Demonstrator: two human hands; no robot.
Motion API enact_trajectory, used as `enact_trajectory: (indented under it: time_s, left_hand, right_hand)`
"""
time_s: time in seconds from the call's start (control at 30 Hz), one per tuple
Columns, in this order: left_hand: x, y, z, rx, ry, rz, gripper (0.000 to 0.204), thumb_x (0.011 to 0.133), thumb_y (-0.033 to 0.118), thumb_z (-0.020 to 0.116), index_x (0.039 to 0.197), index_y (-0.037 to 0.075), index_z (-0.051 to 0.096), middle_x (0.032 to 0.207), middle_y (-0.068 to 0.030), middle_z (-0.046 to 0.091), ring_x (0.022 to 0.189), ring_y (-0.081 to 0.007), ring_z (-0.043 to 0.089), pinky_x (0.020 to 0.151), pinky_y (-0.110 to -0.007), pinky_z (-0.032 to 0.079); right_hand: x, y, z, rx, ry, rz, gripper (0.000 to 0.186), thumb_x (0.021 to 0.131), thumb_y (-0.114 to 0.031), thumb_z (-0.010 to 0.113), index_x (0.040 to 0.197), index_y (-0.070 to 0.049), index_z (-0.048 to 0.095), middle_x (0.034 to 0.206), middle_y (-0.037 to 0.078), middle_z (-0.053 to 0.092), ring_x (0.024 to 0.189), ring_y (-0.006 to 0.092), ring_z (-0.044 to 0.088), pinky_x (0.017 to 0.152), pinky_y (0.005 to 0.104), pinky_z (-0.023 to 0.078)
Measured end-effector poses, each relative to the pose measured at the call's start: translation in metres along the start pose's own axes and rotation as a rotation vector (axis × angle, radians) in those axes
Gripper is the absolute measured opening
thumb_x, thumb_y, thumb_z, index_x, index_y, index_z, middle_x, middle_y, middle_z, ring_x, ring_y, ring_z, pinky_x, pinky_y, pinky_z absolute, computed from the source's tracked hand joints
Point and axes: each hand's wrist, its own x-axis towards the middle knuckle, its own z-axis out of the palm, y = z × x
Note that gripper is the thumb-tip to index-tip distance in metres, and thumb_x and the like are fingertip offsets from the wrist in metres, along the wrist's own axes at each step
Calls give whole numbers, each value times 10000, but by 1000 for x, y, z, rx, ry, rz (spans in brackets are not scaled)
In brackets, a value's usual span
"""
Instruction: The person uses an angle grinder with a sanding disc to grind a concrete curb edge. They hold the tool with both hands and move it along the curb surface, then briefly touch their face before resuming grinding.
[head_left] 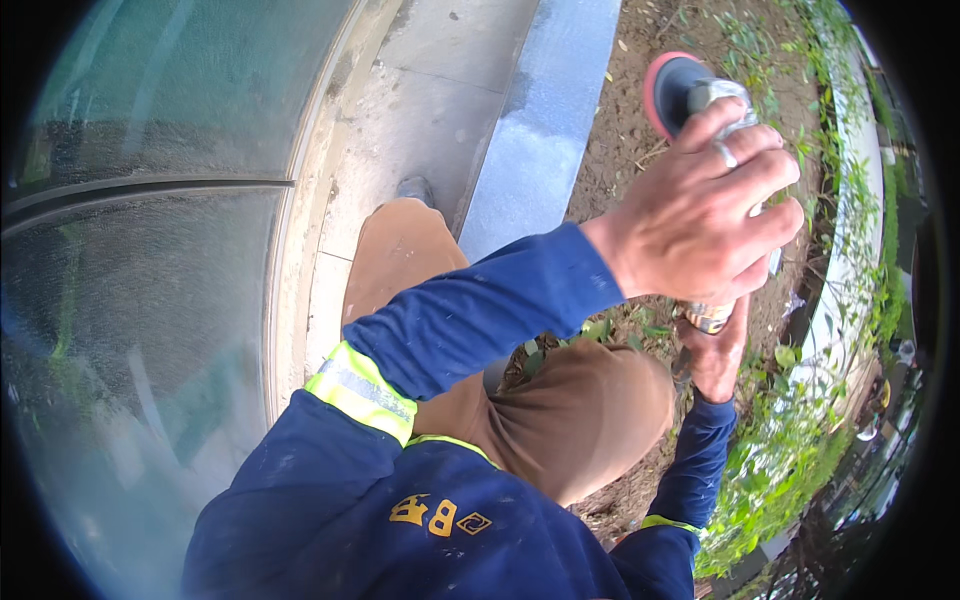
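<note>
An angle grinder (711,318) with a silver gear head and a round, dark-grey disc (665,95) edged in red is held out to my right, over the soil. My left hand (700,215), a ring on one finger, curls over its front part just behind the disc. Lower down, my right hand (716,355) is wrapped around the rear of the tool body. Much of the grinder lies hidden under my left hand. The disc's edge stands up, apart from the blue-grey ledge and the glass.
Large dusty glass panes (160,330) with a dark joint fill the left side. A stone sill (300,270) and grey paving (430,120) border a blue-grey ledge (535,150). My bent knees are below the arms. Soil (625,130) and green plants (760,480) lie at right.
</note>
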Motion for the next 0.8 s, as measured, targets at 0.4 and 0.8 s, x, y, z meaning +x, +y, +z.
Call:
enact_trajectory:
  time_s: [0.4, 0.8]
  left_hand:
    - [-189, -20, -194, 364, -351, -427, 184, 770, 8, 648, 922, 77, 726, 968, -64, 715, 917, -275, 668, 916, -412, 483]
    - [-202, -31, -206, 413, -487, -502, 121, 819, 123, 645, 909, 97, 723, 940, -89, 707, 941, -320, 650, 870, -442, 474]
  right_hand:
    - [-191, -44, -112, 221, 601, -186, 612, 773, 6, 706, 1328, 16, 446, 1075, 170, 666, 843, 205, 656, 715, 320, 562]
    - [-321, -63, -170, 383, 796, -361, 536, 848, 49, 646, 1356, 50, 475, 1171, 177, 617, 955, 209, 618, 765, 308, 549]
